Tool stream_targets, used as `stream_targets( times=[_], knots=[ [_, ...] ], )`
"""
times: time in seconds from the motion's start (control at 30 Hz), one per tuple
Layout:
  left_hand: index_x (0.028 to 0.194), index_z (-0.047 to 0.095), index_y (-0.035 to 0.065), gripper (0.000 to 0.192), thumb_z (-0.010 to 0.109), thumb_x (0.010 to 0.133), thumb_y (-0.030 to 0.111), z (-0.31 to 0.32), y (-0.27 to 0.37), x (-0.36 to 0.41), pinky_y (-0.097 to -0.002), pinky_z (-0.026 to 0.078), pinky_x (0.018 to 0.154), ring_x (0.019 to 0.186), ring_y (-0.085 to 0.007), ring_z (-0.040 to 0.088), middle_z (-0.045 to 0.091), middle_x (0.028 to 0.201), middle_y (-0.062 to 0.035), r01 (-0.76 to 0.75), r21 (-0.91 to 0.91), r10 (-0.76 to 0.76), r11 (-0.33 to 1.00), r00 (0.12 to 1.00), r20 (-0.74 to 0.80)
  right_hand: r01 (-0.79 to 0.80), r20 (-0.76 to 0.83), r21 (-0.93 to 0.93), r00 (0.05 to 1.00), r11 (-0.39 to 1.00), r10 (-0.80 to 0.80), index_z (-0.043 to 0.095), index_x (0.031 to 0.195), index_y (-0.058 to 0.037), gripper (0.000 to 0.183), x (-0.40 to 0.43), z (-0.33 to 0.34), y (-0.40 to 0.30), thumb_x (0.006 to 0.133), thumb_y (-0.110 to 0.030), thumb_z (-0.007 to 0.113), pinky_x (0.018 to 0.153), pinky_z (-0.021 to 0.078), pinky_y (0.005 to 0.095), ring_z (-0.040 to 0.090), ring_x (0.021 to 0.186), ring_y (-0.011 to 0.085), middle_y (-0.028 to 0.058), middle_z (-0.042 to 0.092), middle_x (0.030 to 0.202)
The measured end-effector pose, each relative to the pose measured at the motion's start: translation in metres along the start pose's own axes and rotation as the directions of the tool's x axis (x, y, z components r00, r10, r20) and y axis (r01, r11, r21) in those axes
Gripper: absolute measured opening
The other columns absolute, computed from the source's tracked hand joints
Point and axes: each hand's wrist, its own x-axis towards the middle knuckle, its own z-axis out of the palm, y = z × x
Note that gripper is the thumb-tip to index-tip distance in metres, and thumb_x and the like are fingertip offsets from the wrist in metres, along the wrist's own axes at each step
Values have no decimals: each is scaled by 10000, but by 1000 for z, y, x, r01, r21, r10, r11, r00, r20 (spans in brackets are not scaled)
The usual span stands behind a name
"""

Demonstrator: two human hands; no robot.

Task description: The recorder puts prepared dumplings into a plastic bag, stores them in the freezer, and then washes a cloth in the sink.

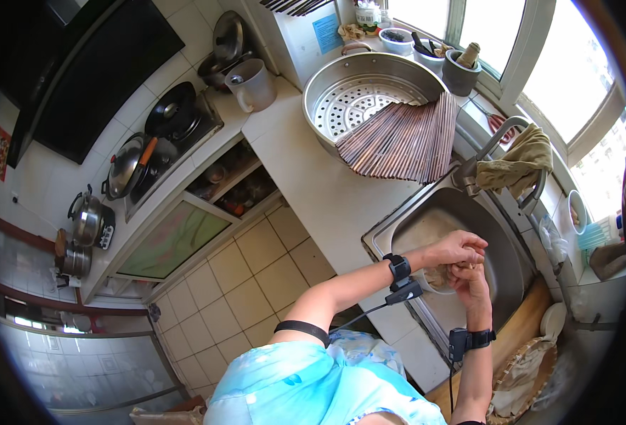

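Note:
My left hand (455, 248) and my right hand (470, 282) meet over a stainless steel sink (504, 265), with their curled fingers close together. Whatever may be between the fingertips is hidden or too small to make out. Directly below them, a pale bowl (436, 289) sits in the sink, partly covered by my hands and left wrist. Light brown, wet-looking contents (436, 277) show inside it. Both wrists wear black straps with small wired devices.
A large perforated steamer pot (313, 106) stands on the counter, a slatted mat (398, 141) draped over its rim. A cloth (517, 162) hangs on the faucet (496, 141). Right of the sink are a wooden board (533, 305) and a woven basket (525, 377). A wok (124, 167) sits left.

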Motion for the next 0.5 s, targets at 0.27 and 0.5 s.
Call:
stream_targets(
  times=[0.27, 0.5],
  knots=[
    [1104, 589, -10, 450, 641, 858, 363, 9, 12, -2, -294, 491, 825, 720, -138, 638, 652, 720, -65, -45, -438, 106, 898, 988, 117, -329, -122, 27, 936, 944, 329, 488, 873, -134, 334, 4, -13, 6, 657, 104, 579, 406, 271, 199, 381, 451, 50, -33, 485, 667],
    [921, 611, -3, 337, 519, 941, 320, 3, -18, 7, -245, 455, 534, 453, -92, 475, 445, 491, 12, 10, -377, -90, 926, 977, -195, -209, -284, -451, 955, 868, 83, 459, 763, -115, 278, 8, 34, -1, 600, 82, 570, 378, 203, 216, 372, 427, 45, -38, 429, 571]
  ],
)
